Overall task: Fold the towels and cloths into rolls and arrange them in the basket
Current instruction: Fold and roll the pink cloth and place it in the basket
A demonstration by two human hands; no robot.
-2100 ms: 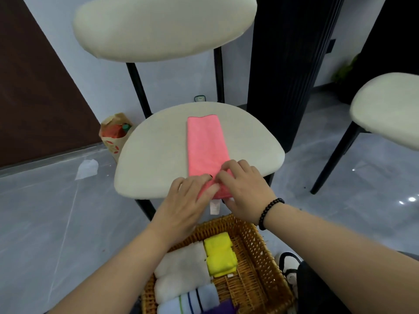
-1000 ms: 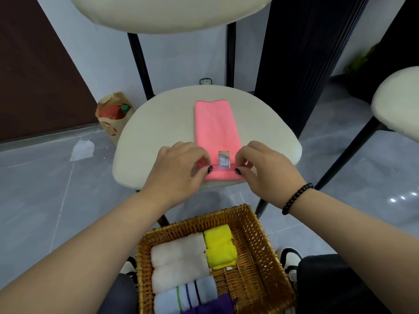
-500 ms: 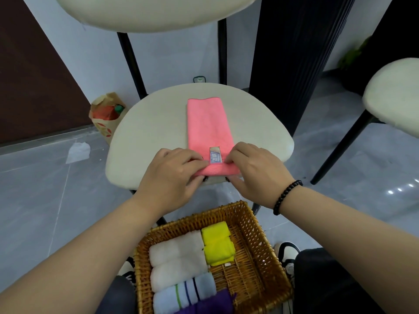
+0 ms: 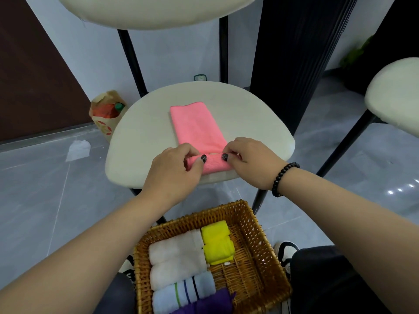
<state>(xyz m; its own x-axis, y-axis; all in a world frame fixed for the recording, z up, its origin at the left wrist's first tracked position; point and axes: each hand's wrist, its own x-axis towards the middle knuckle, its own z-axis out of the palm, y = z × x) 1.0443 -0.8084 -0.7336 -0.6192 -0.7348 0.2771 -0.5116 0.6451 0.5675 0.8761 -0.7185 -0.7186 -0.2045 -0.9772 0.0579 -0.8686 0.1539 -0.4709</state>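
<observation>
A pink cloth [image 4: 195, 123] lies as a long folded strip on the cream chair seat [image 4: 145, 128], its near end rolled into a small tube. My left hand [image 4: 174, 171] grips the roll's left end with curled fingers and thumb on top. My right hand [image 4: 251, 162], with a black bead bracelet at the wrist, pinches the right end. Below, on my lap, a wicker basket [image 4: 260, 245] holds two white rolls [image 4: 176, 257], a yellow roll [image 4: 216, 244], a pale blue striped roll [image 4: 183, 293] and a purple cloth [image 4: 208, 304].
A paper bag [image 4: 106, 114] with a bottle stands on the grey floor left of the chair, near a white scrap [image 4: 78, 149]. A second cream chair [image 4: 394, 96] is at the right. A dark ribbed column [image 4: 292, 60] rises behind the seat.
The near end of the pink cloth has been rolled further away from me into a thicker tube; the label seen earlier is now wrapped inside. Both hands moved up with the roll.
</observation>
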